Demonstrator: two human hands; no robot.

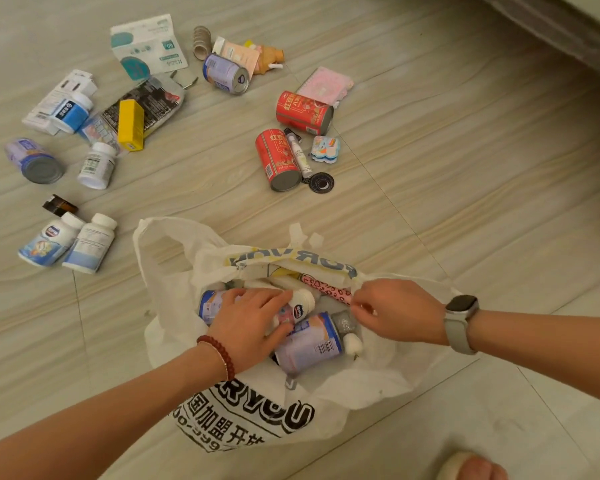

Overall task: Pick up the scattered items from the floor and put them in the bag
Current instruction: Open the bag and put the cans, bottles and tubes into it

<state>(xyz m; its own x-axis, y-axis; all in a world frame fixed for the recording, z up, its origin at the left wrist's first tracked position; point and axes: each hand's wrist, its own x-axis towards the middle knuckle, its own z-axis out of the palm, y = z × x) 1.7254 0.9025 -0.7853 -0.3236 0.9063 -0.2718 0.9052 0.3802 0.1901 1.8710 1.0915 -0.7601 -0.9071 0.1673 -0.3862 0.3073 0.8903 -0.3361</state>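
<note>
Floor (pixel 430 150) tiles carry the white bag (pixel 257 420), with many items left beyond both grips: cans, bottles, boxes. Left hand (pixel 253 320) grasps a bottle (pixel 300 304) inside the bag; right hand (pixel 395 311) pinches the rim. Several items are already bagged; roughly twenty remain.

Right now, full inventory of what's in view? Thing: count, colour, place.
bag: 1, white with black print, floor near centre, mouth open
lavender cans: 2 on floor, far centre and left; more in the bag
red cans: 2, right of centre
white bottles: 4 on floor, left side, one nearest the bag
white bottle in bag: 1, under the left hand
yellow box: 1, left, on a dark packet
pink notebook: 1, behind a red can
black disc: 1, by the nearer red can
left hand: in the bag, on the bottle
right hand: pinching the bag's rim
</note>
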